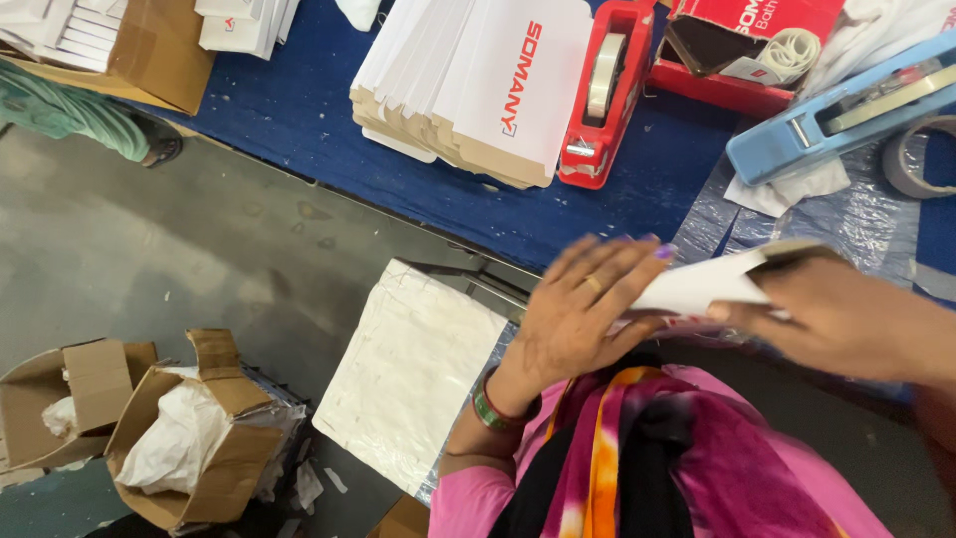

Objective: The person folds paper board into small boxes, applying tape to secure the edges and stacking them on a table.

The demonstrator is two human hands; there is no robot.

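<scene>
Near the lower right of the view, just above the person's pink clothing, a flat white carton (709, 284) is held between both hands. The left hand (578, 319) lies open against its left end, fingers spread wide and nearly straight, a ring on one finger and a bangle at the wrist. The right hand (832, 319) grips the carton's right end, thumb and fingers closed around the brown inner edge of the board; its fingertips are partly blurred.

Just beyond the hands, a sheet of crinkled clear plastic (856, 224) covers part of the blue table (299, 110). Farther off, a stack of flat white cartons (478, 85) lies on the table, and right beside it stands a red tape dispenser (607, 95). To the right of that lies a red open box (742, 45), then a light blue tape dispenser (841, 110) with a grey tape roll (911, 164) at the right edge.

Left of the hands, a white square slab (408, 369) leans off the table edge. On the grey floor at the near left sit torn brown boxes (149, 418) with white wrapping inside. At the far left, a sandalled foot (159, 149) of another person shows.
</scene>
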